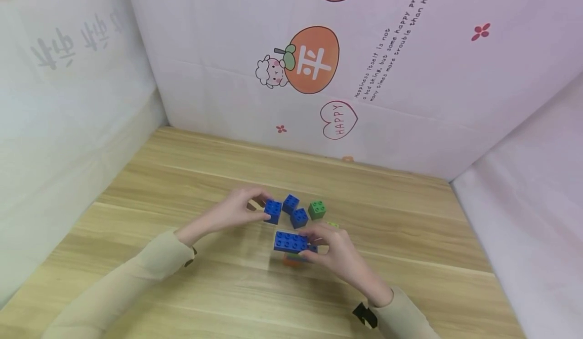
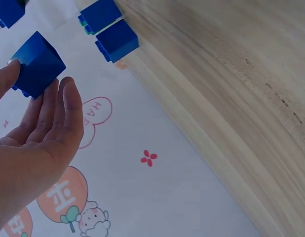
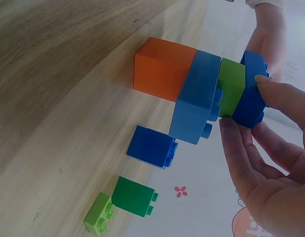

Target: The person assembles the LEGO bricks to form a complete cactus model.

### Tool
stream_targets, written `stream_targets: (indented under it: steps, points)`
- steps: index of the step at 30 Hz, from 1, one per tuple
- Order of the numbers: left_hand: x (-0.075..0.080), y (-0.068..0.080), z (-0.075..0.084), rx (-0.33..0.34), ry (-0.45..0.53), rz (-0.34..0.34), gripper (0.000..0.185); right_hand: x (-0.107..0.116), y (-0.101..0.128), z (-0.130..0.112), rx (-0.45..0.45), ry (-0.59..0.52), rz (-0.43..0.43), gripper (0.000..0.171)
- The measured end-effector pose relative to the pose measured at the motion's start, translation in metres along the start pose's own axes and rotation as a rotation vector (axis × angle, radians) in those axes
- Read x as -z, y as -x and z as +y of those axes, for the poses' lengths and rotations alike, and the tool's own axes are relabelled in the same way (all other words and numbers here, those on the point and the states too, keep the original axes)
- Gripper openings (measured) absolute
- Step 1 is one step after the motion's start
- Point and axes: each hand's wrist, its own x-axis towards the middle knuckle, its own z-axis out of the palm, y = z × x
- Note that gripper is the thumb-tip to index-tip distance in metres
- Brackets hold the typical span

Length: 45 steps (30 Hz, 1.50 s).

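Wooden table (image 1: 182,177), left hand (image 1: 232,210) pinching blue brick (image 1: 273,211), right hand (image 1: 334,253) at five o'clock gripping brick stack (image 1: 291,245).

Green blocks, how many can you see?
3. A dark green block and a lime block lie loose on the table; another green one sits inside the stack. Others may be hidden.

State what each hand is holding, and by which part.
Left hand pinches a small blue plastic brick by its sides. Right hand grips the long blue top brick of the stack by its end.
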Motion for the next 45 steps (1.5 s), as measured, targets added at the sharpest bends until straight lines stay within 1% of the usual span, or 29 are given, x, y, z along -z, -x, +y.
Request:
stream_targets:
  steps: [5, 12, 19, 28, 36, 41, 45]
  points:
    - [0.0, 0.008, 0.007, -0.028, 0.011, -0.004, 0.033, 0.0, 0.0, -0.001, -0.008, 0.009, 0.003, 0.038]
    - [0.001, 0.015, 0.015, -0.01, 0.009, -0.012, 0.036, -0.001, 0.001, -0.002, -0.01, -0.003, 0.006, 0.037]
    - [0.006, 0.02, 0.025, -0.025, -0.006, -0.003, 0.038, -0.002, 0.001, -0.001, -0.007, -0.008, 0.009, 0.038]
    - [0.008, 0.023, 0.032, -0.047, -0.014, -0.002, 0.037, -0.002, 0.001, -0.001, 0.009, 0.0, 0.024, 0.037]
    - [0.007, 0.028, 0.036, -0.079, -0.041, -0.006, 0.036, -0.002, 0.001, -0.001, 0.007, -0.002, 0.024, 0.036]
    - [0.004, 0.03, 0.036, -0.093, -0.024, -0.017, 0.035, -0.002, 0.002, -0.001, 0.001, -0.008, 0.024, 0.035]
    - [0.001, 0.032, 0.035, -0.101, -0.023, -0.013, 0.035, -0.002, 0.002, -0.001, 0.003, -0.007, 0.025, 0.035]
